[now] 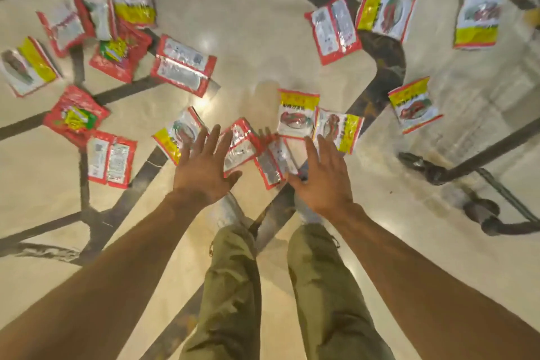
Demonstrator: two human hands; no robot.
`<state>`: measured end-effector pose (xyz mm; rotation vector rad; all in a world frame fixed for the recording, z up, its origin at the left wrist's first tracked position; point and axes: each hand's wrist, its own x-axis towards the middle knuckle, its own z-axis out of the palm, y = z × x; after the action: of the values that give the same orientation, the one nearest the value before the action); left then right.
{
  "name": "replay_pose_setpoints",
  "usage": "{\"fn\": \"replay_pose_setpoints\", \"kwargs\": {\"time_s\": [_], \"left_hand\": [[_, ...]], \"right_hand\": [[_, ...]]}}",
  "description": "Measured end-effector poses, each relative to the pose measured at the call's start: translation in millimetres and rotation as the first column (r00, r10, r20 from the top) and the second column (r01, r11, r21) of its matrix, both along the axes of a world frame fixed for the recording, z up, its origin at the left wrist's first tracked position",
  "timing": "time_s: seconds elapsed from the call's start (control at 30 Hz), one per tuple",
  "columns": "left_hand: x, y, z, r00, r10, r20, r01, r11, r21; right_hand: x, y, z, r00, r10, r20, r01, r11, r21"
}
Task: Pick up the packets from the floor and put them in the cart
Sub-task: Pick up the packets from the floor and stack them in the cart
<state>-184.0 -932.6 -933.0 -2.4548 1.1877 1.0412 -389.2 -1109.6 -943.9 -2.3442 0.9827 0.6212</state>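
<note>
Now | my left hand [201,166] and right hand [321,181] both spread, holding nothing | glossy crinkled flat packets [182,66] from 9 to 2 o'clock | polished cream floor [248,23], dark bands.

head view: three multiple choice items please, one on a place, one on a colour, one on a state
1. Where is the wheeled metal frame?
A) at the right of the view
B) at the left of the view
C) between the legs

2. What colour are the packets' borders?
A) blue
B) red
C) black

3. How are the left hand and right hand?
A) fists
B) each gripping a packet
C) open, fingers spread, holding nothing

Answers: 1 A, its casters show beside the right arm; 2 B, red edges show on the packets; 3 C, both reach empty toward the floor.
</note>
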Motion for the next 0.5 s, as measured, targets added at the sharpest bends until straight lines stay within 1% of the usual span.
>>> {"fn": "replay_pose_setpoints", "kwargs": {"time_s": [0.1, 0.23, 0.37, 0.5], "left_hand": [[2.8, 13.1, -82.5, 0.999, -0.014, -0.048, 0.017, 0.999, 0.050], [5.5, 26.8, -177.8, 0.996, 0.013, -0.091, -0.009, 0.999, 0.048], [11.8, 36.5, -241.3, 0.985, 0.123, -0.123, -0.120, 0.992, 0.032], [14.9, 38.0, -279.3, 0.968, 0.242, -0.060, -0.246, 0.966, -0.073]], "right_hand": [[-4.3, 16.8, -80.2, 0.999, -0.031, -0.039, 0.033, 0.999, 0.030], [-4.4, 41.1, -171.6, 0.983, -0.100, -0.153, 0.114, 0.990, 0.088], [-1.7, 58.5, -234.1, 0.950, -0.222, -0.220, 0.245, 0.966, 0.084], [8.4, 61.0, -270.9, 0.891, -0.370, -0.263, 0.393, 0.918, 0.041]]}}
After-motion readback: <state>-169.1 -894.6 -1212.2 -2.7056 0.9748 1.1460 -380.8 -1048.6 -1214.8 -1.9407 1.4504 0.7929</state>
